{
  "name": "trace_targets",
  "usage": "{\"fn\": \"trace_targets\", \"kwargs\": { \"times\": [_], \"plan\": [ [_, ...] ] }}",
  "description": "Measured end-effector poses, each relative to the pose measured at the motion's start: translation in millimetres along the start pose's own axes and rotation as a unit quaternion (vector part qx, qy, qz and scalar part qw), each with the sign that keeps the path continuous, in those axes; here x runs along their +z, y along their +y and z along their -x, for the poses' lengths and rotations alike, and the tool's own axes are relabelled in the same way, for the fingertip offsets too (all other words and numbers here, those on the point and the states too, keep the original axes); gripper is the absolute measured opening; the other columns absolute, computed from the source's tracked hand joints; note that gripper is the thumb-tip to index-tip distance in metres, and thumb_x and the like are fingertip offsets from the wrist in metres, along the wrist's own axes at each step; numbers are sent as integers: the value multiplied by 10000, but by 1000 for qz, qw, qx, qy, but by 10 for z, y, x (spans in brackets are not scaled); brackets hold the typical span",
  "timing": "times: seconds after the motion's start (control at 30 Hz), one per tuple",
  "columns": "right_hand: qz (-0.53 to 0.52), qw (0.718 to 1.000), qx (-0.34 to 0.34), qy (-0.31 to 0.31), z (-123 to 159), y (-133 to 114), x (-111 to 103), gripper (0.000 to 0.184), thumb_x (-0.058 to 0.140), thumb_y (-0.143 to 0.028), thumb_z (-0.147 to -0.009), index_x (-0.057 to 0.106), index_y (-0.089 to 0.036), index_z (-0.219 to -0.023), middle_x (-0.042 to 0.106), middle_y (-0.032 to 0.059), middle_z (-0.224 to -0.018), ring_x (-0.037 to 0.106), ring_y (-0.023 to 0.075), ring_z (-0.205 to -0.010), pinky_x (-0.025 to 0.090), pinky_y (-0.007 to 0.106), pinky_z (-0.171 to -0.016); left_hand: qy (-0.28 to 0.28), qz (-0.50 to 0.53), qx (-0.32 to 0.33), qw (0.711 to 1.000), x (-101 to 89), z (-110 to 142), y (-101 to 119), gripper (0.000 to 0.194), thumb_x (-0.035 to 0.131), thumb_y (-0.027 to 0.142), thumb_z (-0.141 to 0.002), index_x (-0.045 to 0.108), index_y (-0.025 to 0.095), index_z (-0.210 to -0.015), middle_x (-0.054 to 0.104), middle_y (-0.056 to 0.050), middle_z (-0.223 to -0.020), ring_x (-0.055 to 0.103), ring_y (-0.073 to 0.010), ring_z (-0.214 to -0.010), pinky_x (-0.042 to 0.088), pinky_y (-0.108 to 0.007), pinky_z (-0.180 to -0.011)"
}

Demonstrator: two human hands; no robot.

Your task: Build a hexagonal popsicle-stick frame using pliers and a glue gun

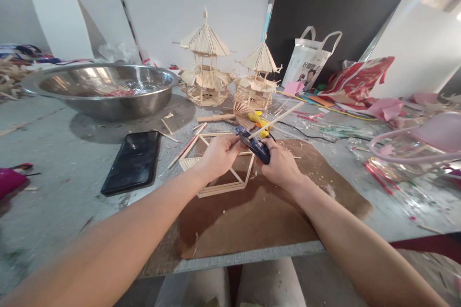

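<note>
In the head view, my right hand (283,163) is wrapped round a dark blue hand tool (260,148), which looks like cutters. A thin wooden stick (277,121) crosses the tool and slants up to the right. My left hand (220,153) is closed, its thumb and fingers pinched at the tool's head by the stick's lower end; the exact grip is hidden. Below both hands a flat many-sided frame of wooden sticks (223,191) lies on a brown sheet (248,230). Close rows of sticks fill its left corner.
Two stick pagodas (207,48) stand behind, with a yellow glue gun (264,122) before them. Left are a black phone (131,160) and a steel basin (118,105). A white bag (306,62), red packaging (360,79) and a pink-handled container (425,139) sit right.
</note>
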State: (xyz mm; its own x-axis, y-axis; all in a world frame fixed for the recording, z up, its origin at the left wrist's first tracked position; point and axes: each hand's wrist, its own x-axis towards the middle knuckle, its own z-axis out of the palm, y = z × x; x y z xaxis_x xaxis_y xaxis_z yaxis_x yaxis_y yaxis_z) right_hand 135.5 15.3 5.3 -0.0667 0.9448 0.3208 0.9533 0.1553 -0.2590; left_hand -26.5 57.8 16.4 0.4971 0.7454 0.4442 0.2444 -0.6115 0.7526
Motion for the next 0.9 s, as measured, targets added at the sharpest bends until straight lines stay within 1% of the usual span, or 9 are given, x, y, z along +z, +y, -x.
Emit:
{"fn": "trace_targets", "kwargs": {
  "times": [0.2, 0.33, 0.47, 0.57, 0.67, 0.8, 0.9],
  "plan": [
    [25, 999, 11, -19, -4, -23, -25, 338, 473, -287, -698, 492, -175, -1017, 650, 90, -861, 611, 233, -754, 391, 282, -609, 13, -34, -8, 999, -5, 8, 43, 342, 413, 372, -809, 654, 139, -742, 665, -15, -722, 585, -167, -751, 440, -246, -700],
    [34, 999, 10, -24, -5, -18, -28, 320, 466, -292, -701, 501, -179, -999, 652, 87, -837, 611, 234, -734, 385, 283, -594, 30, -67, -1, 997, 4, 17, 44, 324, 403, 327, -819, 647, 130, -741, 664, -23, -712, 585, -157, -716, 435, -231, -666],
    [25, 999, 15, -16, -5, -15, -17, 342, 469, -293, -694, 498, -181, -1016, 652, 90, -850, 613, 240, -753, 394, 287, -608, 44, -126, 9, 991, 17, 30, 15, 295, 400, 302, -819, 639, 134, -773, 653, -25, -671, 573, -148, -629, 414, -225, -581],
    [10, 1000, 15, -3, -10, -14, 1, 372, 461, -291, -695, 489, -173, -1047, 648, 100, -881, 611, 254, -786, 407, 302, -633, 46, -148, 18, 988, 13, 29, -3, 271, 399, 260, -816, 634, 133, -774, 651, -30, -680, 574, -150, -628, 414, -231, -586],
    [-12, 1000, 6, 4, -15, -3, 15, 406, 462, -271, -687, 472, -162, -1078, 636, 108, -927, 600, 256, -832, 417, 313, -672, 29, -109, 24, 993, -3, 10, -14, 265, 396, 244, -815, 639, 139, -795, 664, -28, -735, 587, -158, -697, 437, -243, -649],
    [-39, 999, -8, 3, -14, 15, 14, 424, 464, -248, -675, 469, -151, -1087, 623, 114, -953, 587, 248, -858, 424, 322, -711, -17, -15, 21, 1000, -28, -21, -23, 263, 427, 294, -811, 642, 146, -833, 669, -24, -797, 586, -170, -792, 450, -281, -755],
    [-51, 999, -10, 4, -13, 25, 12, 441, 465, -235, -669, 460, -147, -1101, 617, 116, -955, 582, 245, -859, 428, 329, -718, -38, 45, 13, 998, -37, -29, -23, 271, 441, 316, -808, 640, 136, -843, 667, -33, -818, 586, -164, -802, 450, -296, -788]
  ]
}}
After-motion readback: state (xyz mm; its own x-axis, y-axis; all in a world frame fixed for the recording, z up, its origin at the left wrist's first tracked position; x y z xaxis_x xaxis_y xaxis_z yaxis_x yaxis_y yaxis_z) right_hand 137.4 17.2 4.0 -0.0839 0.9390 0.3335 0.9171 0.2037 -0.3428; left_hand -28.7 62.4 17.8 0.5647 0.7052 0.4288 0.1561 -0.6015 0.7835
